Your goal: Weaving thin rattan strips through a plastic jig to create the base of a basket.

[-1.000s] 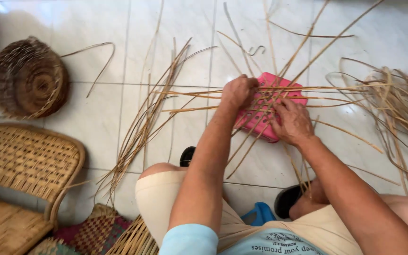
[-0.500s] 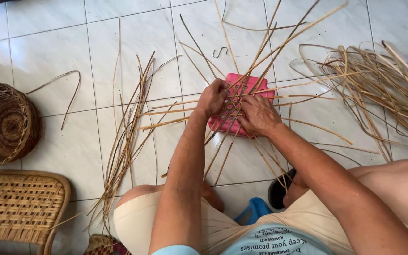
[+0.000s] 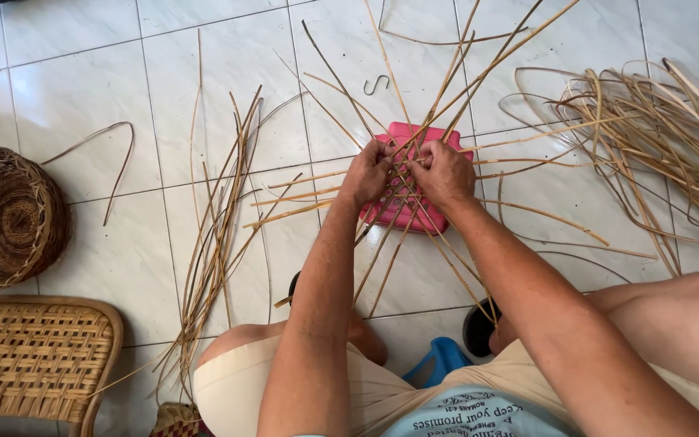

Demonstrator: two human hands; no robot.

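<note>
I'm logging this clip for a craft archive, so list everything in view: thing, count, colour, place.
crossed cane strips: several, tan, floor centre, under both hands
pink block: one, beneath the crossing strips
loose strip bundle: one, tan, left of centre
tangled strip pile: one, tan, right
metal hook: one, grey, top centre
round woven basket: one, brown, left edge
woven cane seat: one, tan, bottom left
tiled floor: white, throughout
left hand: on the strips
right hand: on the strips
</note>
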